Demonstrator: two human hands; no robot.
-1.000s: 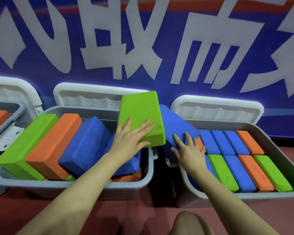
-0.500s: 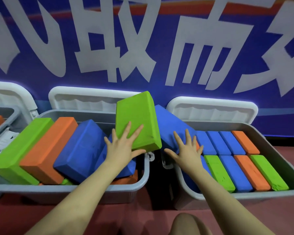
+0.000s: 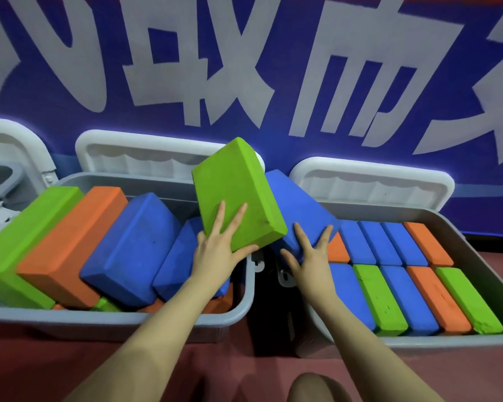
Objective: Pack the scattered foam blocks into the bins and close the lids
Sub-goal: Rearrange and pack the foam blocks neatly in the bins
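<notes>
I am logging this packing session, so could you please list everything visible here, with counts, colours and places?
Middle bin: one, grey, left of centre, holding tilted green, orange and blue blocks.
Right bin: one, grey, blocks packed in neat rows.
Far-left bin: one, grey, partly cut off.
Lids: three, white, raised behind the bins.
Green block: one, tilted at the middle bin's right end.
Blue block: one, leaning over the gap between bins.
Banner: one, blue with white characters, behind.
Floor: red.
Hands: left hand holds the green block; right hand touches the blue block.
</notes>
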